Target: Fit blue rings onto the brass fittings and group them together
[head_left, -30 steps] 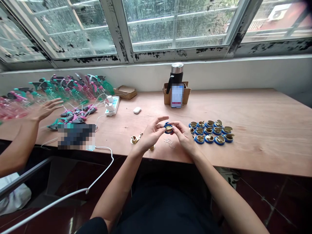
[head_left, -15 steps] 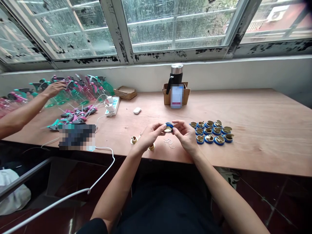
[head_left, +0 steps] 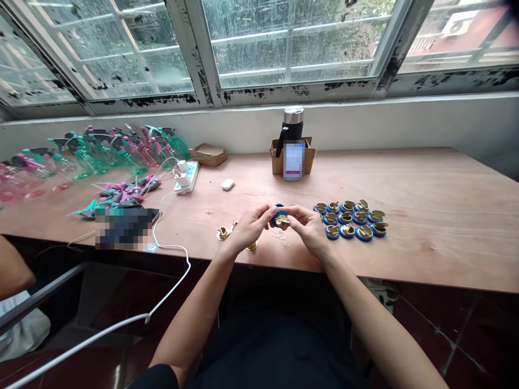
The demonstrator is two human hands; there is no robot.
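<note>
Between my two hands is a round gold metal fitting with a blue ring point(head_left: 279, 218), held above the table with its gold side facing me. My left hand point(head_left: 256, 226) is closed, pinching its left edge. The fingers of my right hand point(head_left: 307, 226) are closed on its right side, by the gold flap. Below lie several thin pale rings point(head_left: 281, 236). Beside my left wrist sit a few gold fittings without blue rings point(head_left: 223, 233), partly hidden by the hand. To the right of my right hand, rows of gold fittings with blue rings point(head_left: 347, 217) stand on the table.
A black flask point(head_left: 292, 129) stands in a cardboard box point(head_left: 308, 156), a phone leaning in front. Leftward are a white earbud case point(head_left: 227, 184), a power strip point(head_left: 190, 177), spray heads point(head_left: 125, 194) and spray bottles point(head_left: 93, 162). A white cable point(head_left: 174, 286) hangs over the table edge.
The fitting has tilted so its gold side faces me more, and my right fingers have shifted over it. The co-worker's arm at left has drawn back from the spray bottles.
</note>
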